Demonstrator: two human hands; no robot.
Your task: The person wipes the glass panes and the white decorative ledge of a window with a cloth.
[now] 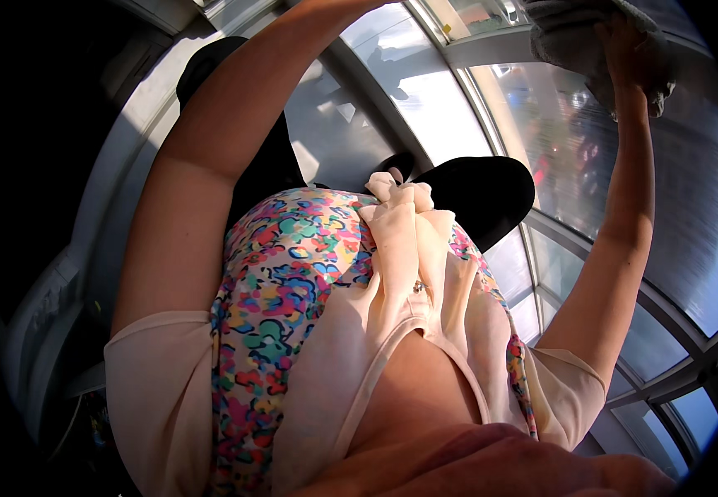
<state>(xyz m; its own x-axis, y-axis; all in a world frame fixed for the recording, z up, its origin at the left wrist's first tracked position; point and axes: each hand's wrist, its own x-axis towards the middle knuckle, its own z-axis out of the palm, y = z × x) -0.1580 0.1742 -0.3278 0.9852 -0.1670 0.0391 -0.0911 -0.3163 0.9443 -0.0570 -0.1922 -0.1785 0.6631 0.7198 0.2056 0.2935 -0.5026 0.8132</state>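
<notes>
My right hand (pixel 629 53) grips a bunched grey cloth (pixel 561 37) at the upper right. The cloth lies against or just in front of a window pane (pixel 558 133); the exact contact is hard to make out. Streaks and a hazy film show on the glass around and below it. My left forearm (pixel 272 68) reaches up and across to the top edge, and the left hand itself is cut off there.
White window frame bars (pixel 486 118) divide several panes along the right side. A light sill or floor surface (pixel 334 124) lies below, in patches of sun. My bent knee in black (pixel 483 192) is close to the window. A flowered apron (pixel 297 261) covers my front.
</notes>
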